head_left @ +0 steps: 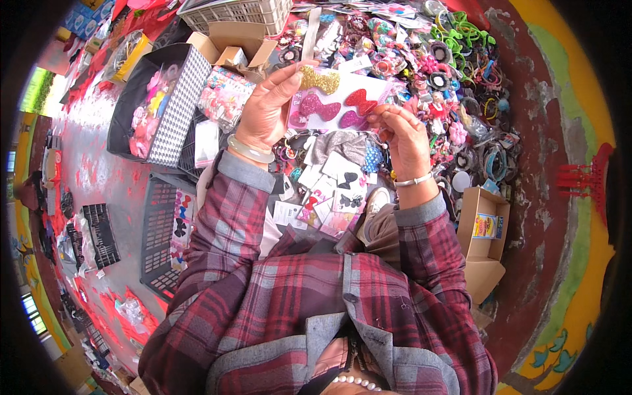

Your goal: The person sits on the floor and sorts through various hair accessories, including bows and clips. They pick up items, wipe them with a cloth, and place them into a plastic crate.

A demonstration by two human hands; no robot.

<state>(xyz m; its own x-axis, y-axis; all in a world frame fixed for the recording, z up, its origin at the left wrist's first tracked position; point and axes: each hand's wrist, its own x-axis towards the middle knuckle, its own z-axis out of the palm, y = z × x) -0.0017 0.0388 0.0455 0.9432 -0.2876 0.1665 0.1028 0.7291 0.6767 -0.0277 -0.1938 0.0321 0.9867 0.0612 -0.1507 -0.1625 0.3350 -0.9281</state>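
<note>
Between my two hands is a white card of glitter bows (327,117), raised above the heap of goods. Its bows are gold, pink, red and magenta. My left hand (271,105) grips the card's upper left side, thumb in front. At the card's right edge my right hand (403,135) pinches near the red bow, fingers closed. Below the card, in front of my lap, lie several more white cards with bows (347,191), some black. A grey cloth piece (339,146) rests just beyond them.
A black box with a houndstooth side (181,118) stands to the left, near a dark plastic basket (158,230). An open cardboard box (487,227) sits by my right elbow. Hair accessories (434,66) are heaped at the far right. A cream crate (263,16) stands at the back.
</note>
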